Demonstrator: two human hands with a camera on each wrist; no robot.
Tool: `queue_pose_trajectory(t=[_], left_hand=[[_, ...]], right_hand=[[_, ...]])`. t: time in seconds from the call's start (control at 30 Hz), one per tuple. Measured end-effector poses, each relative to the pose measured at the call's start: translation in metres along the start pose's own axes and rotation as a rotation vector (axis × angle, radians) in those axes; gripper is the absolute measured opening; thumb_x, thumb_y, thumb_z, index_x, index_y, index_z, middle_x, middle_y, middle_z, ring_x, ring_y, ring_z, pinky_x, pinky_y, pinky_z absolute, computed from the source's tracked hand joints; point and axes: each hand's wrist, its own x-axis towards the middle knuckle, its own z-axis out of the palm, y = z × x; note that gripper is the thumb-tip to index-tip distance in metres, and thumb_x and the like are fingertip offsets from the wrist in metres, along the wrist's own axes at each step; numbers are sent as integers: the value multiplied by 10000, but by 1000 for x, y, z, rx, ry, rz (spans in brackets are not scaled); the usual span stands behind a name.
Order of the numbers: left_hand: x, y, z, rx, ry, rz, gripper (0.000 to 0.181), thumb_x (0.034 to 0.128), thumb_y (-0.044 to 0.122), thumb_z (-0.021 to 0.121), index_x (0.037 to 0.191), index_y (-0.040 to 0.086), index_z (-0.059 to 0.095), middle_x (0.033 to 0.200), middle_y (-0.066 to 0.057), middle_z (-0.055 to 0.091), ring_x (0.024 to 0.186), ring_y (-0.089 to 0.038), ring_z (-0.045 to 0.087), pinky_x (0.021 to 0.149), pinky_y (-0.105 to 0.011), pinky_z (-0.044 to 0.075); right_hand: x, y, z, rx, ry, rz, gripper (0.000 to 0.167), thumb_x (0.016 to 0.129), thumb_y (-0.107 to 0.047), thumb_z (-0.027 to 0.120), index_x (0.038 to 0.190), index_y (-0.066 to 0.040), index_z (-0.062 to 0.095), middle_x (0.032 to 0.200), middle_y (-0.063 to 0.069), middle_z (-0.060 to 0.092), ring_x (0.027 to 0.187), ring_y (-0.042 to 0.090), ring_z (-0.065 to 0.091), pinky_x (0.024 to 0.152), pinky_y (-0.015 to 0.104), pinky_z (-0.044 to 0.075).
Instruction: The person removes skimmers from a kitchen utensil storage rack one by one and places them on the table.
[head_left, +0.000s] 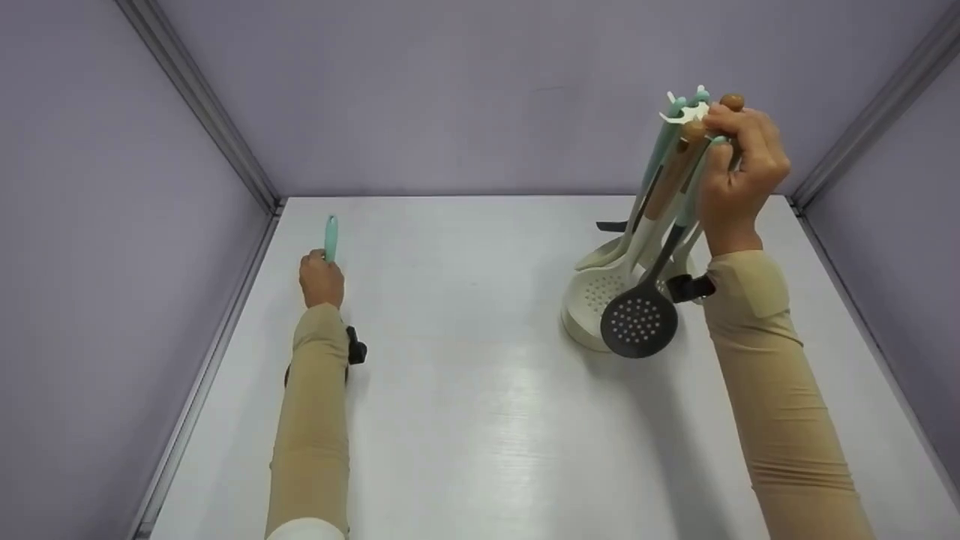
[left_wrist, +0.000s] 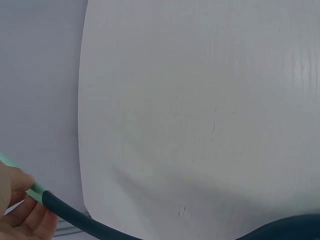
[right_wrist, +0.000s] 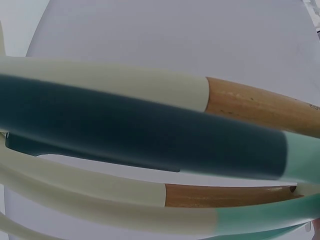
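Note:
At the left of the head view, my left hand (head_left: 322,281) grips a mint-handled utensil (head_left: 331,234); the left wrist view shows its dark shaft (left_wrist: 75,215) running from the mint handle. My right hand (head_left: 746,161) is at the top of a white utensil stand (head_left: 579,330), fingers curled by the hooks and pinching near a mint handle end. From the stand hang several utensils, among them a dark skimmer (head_left: 639,322) and a white slotted one (head_left: 600,292) with a wooden handle (head_left: 671,180). Close up in the right wrist view are a dark shaft (right_wrist: 140,130) and a wooden handle (right_wrist: 260,102).
The white table (head_left: 450,300) reaches back to a lilac wall (head_left: 465,97), with metal framing along both sides. A dark flat utensil end (head_left: 611,226) shows behind the stand.

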Motion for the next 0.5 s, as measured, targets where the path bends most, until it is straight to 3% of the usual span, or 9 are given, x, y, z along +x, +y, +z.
queue_pose_trajectory(t=[0.17, 0.5], left_hand=[[1, 0, 1, -20, -40, 7, 439, 889, -115, 510, 1327, -114, 476, 1262, -317, 540, 1242, -432, 531, 1101, -459, 445], [1, -7, 1, 35, -84, 41, 619, 812, -214, 529, 1403, -80, 401, 1309, -328, 499, 1281, -447, 490, 1141, -475, 399]], right_hand=[[2, -3, -1, -1, 10, -8, 326, 775, -122, 452, 806, 104, 685, 874, 274, 691, 867, -9, 603, 854, 189, 483], [2, -2, 0, -23, -4, -6, 338, 783, -132, 445, 822, 97, 691, 888, 271, 692, 889, 165, 634, 869, 191, 485]])
